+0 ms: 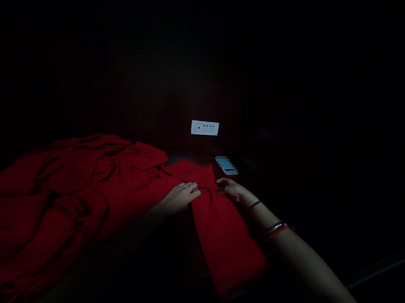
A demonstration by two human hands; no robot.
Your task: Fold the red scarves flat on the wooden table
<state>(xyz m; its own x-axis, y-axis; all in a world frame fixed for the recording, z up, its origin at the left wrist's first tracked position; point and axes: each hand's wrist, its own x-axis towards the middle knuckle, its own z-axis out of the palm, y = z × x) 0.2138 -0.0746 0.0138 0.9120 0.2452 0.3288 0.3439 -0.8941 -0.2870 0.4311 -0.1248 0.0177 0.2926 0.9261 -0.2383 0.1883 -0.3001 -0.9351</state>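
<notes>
A large red cloth (230,236) lies across the surface before me, with one flat strip hanging down toward the front. My left hand (181,198), with a ring on one finger, is closed on the cloth near a fold, its fingers bent over the fabric. At the strip's right edge, my right hand (230,189) has thumb and fingers curled in on the fabric. Dark bands and a silvery bracelet (276,228) circle the right wrist and forearm. The undersides of the fingers are hidden.
Bunched red fabric (50,198) heaps up on the left. A phone (227,166) with a lit, pixelated screen lies just beyond my right hand. On the dark wall behind is a white power socket (205,128). Much of the surroundings is too dark to make out.
</notes>
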